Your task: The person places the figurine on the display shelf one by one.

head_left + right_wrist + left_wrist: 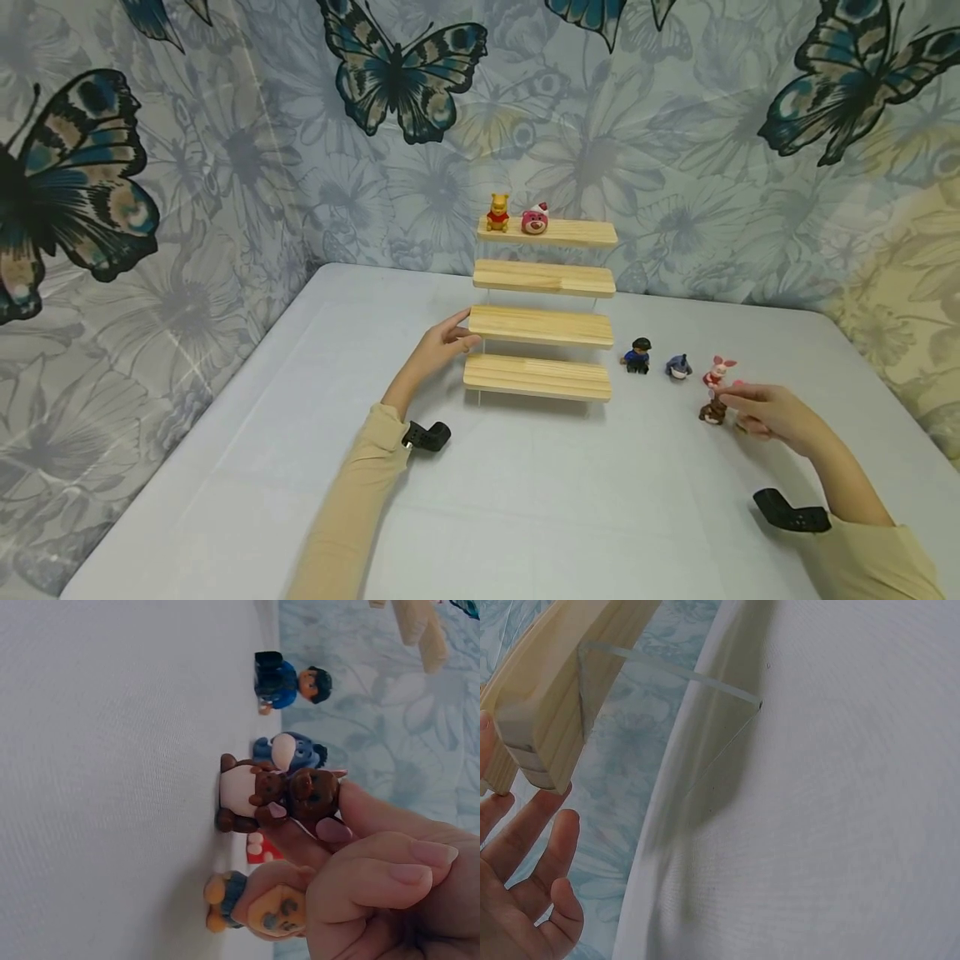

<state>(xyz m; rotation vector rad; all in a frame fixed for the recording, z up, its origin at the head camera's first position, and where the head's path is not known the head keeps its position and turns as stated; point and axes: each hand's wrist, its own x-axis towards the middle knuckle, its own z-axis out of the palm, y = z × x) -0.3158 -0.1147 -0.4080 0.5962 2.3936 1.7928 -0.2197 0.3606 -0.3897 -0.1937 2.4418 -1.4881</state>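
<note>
In the head view my left hand point(441, 346) is at the left side of a tiered wooden shelf point(540, 325) with clear supports. The left wrist view shows its fingertips touching the ends of the boards point(544, 761), ring and little fingers loosely bent. My right hand point(776, 417) pinches a brown animal figurine point(300, 791) by its head, between thumb and index finger. That figurine has a pale belly and a smaller brown animal on its front; its feet are at or close to the white tabletop. Beside it stands a figurine in an orange hood point(274, 900), partly covered by my fingers.
A piglet figurine point(718, 371), a blue donkey figurine point(678, 367) and a dark-haired figure in blue point(637, 357) stand right of the shelf. On the top board sit a yellow bear in red point(498, 214) and a pink bear head point(535, 219). Butterfly-patterned cloth hangs behind.
</note>
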